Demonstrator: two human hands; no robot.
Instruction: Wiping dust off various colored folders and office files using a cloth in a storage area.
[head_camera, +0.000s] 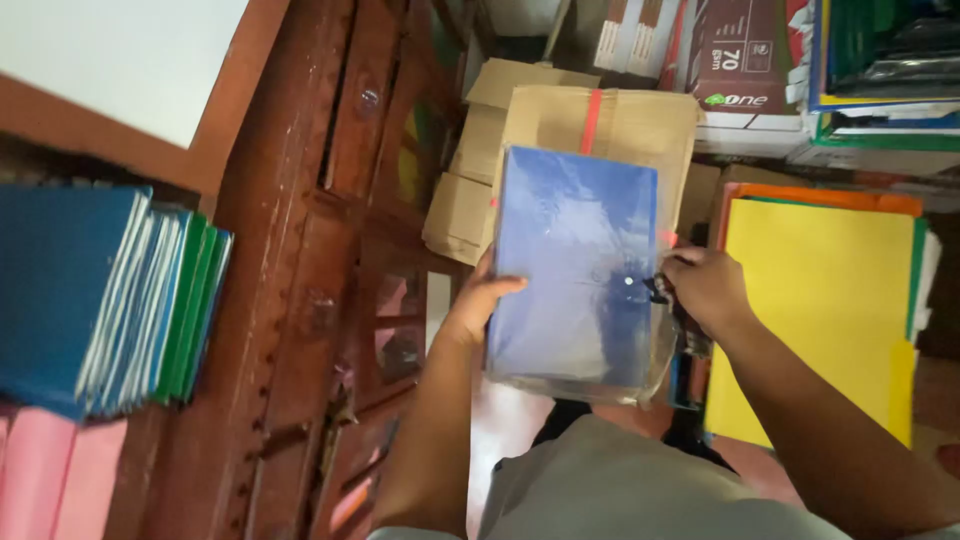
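A blue pack of books or folders (575, 262), wrapped in clear plastic, is held upright in front of me. My left hand (478, 305) grips its left edge, thumb on the front. My right hand (706, 287) is at its right edge, fingers pinched on the loose plastic wrap and a small dark bit there. The pack's lower end rests near my lap, over my grey shirt.
Brown cardboard boxes (560, 120) lie behind the pack. A stack of yellow and orange folders (820, 300) sits to the right. A dark wooden cabinet (310, 250) stands on the left, with blue and green books (110, 290) stacked on top. Paper-ream boxes (740, 60) are at the back.
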